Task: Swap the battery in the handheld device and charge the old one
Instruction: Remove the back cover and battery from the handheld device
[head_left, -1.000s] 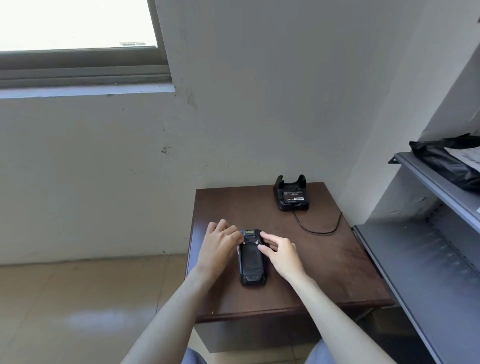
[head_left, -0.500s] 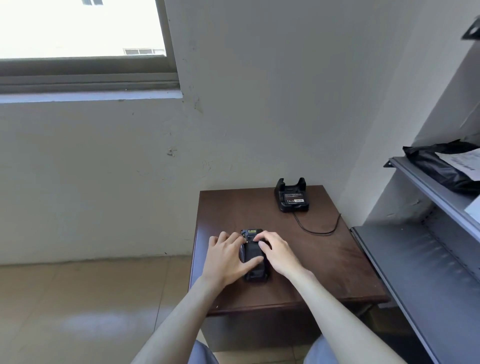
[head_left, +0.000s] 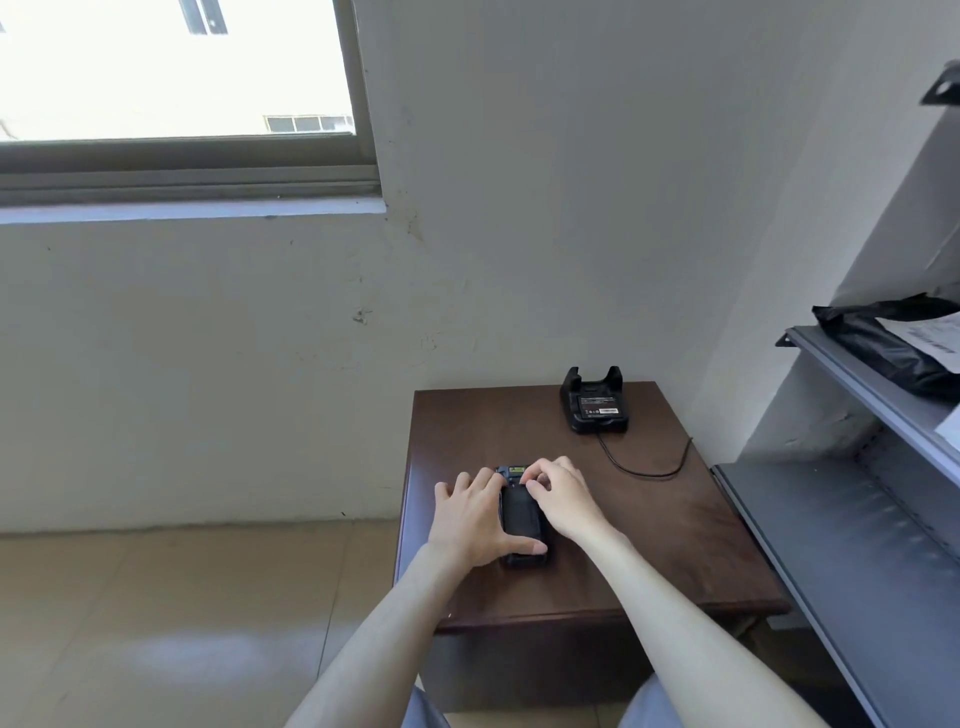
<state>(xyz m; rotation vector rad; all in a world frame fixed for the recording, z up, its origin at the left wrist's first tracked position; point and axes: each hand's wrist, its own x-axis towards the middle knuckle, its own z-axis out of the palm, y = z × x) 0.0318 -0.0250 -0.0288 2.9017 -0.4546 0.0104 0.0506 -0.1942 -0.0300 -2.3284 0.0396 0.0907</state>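
Observation:
A black handheld device (head_left: 521, 514) lies back-up on the small brown table (head_left: 649, 540). My left hand (head_left: 470, 519) wraps its left side, fingers along the edge and thumb across its near end. My right hand (head_left: 558, 499) rests on its far right part, fingertips pinched at the top of the back cover. A black charging cradle (head_left: 595, 402) stands at the table's far edge with a labelled battery (head_left: 598, 404) lying in it.
The cradle's black cable (head_left: 641, 465) loops over the table toward the right wall. Grey metal shelves (head_left: 857, 551) stand close on the right, with a black plastic bag (head_left: 893, 345) on the upper shelf. A window and white wall are behind, tiled floor at left.
My left hand slid down so its thumb now crosses the device's near end. My right hand's fingers moved up and curled at the top of the cover. The device stayed in place.

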